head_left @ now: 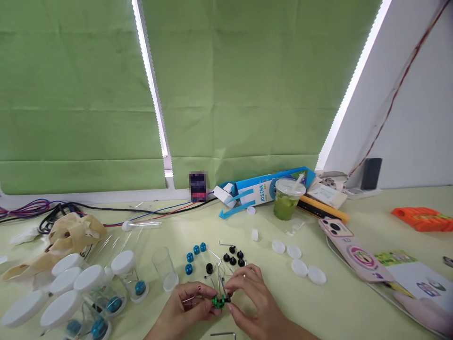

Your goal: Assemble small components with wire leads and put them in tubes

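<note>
My left hand (pixel 189 307) is closed on a small green metal part (pixel 218 301) with thin metal rods sticking out around it. My right hand (pixel 256 302) pinches a small black piece (pixel 227 299) at the right end of the green part. The fingers hide much of both pieces. Just beyond my hands lie several black knobs (pixel 232 260), another black piece (pixel 209 268) and several blue metal pieces (pixel 190 257). Thin bent rods lie among them. An L-shaped hex key (pixel 223 335) rests near the bottom edge.
Clear tubes with white lids (pixel 123 262) and blue parts inside stand at left, beside an open clear tube (pixel 165 269). White caps (pixel 299 267) lie at right. Farther back are a green drink cup (pixel 285 198), a blue box (pixel 262 189), a pink phone (pixel 354 250) and cables (pixel 106 208).
</note>
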Tool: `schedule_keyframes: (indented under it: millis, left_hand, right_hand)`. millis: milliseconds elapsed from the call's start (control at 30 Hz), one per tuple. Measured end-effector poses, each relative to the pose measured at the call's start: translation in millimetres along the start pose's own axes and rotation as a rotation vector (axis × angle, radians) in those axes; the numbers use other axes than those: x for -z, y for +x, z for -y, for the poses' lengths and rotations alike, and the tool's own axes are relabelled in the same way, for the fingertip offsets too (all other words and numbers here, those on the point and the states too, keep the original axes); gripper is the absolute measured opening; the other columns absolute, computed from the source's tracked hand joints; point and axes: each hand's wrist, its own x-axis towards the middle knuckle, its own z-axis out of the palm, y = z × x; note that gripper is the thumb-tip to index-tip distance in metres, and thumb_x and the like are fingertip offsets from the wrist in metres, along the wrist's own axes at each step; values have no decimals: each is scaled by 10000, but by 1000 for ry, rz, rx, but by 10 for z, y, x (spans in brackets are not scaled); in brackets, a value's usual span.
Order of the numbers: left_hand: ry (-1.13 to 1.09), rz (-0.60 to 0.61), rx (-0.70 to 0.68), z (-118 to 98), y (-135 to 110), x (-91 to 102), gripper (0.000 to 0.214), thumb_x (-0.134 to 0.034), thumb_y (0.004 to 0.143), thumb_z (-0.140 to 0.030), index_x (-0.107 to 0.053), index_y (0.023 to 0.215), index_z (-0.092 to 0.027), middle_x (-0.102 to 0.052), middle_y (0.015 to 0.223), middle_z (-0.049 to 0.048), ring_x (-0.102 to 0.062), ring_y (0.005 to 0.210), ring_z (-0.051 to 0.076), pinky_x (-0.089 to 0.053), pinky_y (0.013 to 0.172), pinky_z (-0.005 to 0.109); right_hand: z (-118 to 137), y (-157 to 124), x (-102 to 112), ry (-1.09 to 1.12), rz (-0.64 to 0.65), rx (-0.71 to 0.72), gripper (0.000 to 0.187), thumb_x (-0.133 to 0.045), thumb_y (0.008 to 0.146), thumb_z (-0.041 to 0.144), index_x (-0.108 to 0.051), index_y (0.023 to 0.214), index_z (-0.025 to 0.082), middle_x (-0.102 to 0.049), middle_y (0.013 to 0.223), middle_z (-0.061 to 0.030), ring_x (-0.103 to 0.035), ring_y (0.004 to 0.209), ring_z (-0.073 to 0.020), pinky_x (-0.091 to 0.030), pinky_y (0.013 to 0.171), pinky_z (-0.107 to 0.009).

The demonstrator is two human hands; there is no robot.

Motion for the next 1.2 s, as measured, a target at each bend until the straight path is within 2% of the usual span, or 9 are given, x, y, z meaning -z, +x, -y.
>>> schedule_keyframes:
  millis: [200,333,567,700,1200]
  left_hand:
    - [-15,67,-33,23,7,52,213,-680,689,-286,-680,818,-117,-706,845,130,-660,760,249,-500,739,370]
    - [-9,101,-69,48,11,84,196,-683,690,-230,-672,840,-105,-704,853,130,-659,775,251,-501,755,383]
    - [18,115,-99,-5,-47,47,185,-702,663,-207,-670,821,-117,-705,842,97,-656,789,242,-489,795,390]
    - [26,104,-115,-20,-53,35,195,-695,669,-234,-667,825,-121,-705,841,89,-656,778,240,-495,782,393]
    - [-10,106,-87,-29,-56,37,199,-696,669,-212,-665,837,-110,-708,833,94,-657,780,227,-492,786,368]
  right_hand:
    - [-2,-45,-9,-7,22,-28,251,-517,771,145,-469,1005,225,-589,897,-31,-499,918,-196,-332,848,-370]
    - [23,-57,-27,-19,-21,-15,227,-511,782,155,-489,999,221,-583,896,-37,-499,918,-193,-335,840,-366]
    - [39,-57,-59,-58,-3,6,205,-541,759,189,-517,960,219,-597,856,-20,-508,896,-188,-315,851,-374]
    - [46,-62,-60,-74,-2,10,229,-558,735,177,-531,957,225,-587,900,-31,-498,921,-201,-306,857,-385]
    - [59,-58,-44,-71,12,40,211,-520,768,155,-557,963,226,-577,893,-33,-512,886,-184,-331,836,-376]
